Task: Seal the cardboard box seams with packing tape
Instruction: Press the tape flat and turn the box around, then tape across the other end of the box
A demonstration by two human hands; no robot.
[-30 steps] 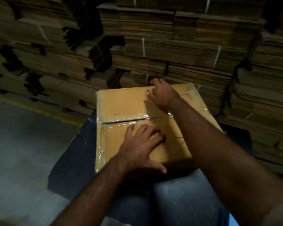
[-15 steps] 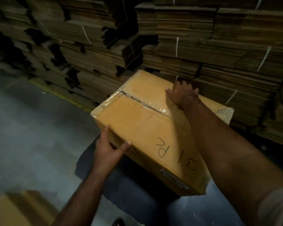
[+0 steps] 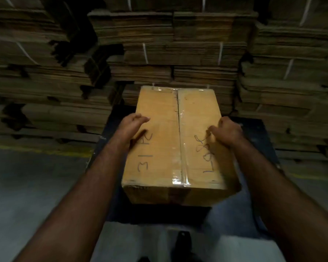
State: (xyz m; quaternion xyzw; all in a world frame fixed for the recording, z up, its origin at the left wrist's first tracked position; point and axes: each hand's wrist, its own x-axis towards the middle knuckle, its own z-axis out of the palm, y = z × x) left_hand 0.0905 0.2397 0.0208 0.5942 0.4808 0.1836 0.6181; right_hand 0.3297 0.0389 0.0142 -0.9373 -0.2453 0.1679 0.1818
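A closed brown cardboard box (image 3: 159, 140) lies lengthwise in front of me on a dark surface (image 3: 257, 133). Clear packing tape (image 3: 181, 148) runs along its centre seam from the far edge over the near edge. Handwritten marks sit on both top flaps. My left hand (image 3: 130, 127) is at the box's left edge, fingers together and curved beside the side wall. My right hand (image 3: 225, 133) grips the right edge, fingers curled onto the top flap. No tape roll or dispenser is visible.
Strapped bundles of flattened cardboard (image 3: 178, 53) are stacked high right behind the box and to both sides. Grey floor (image 3: 27, 186) with a yellow line (image 3: 36, 150) lies to the left. A dark shoe (image 3: 182, 241) shows at the bottom.
The box has been turned so that its taped seam now points away from me. Both hands have shifted from the top and corner to its left and right edges.
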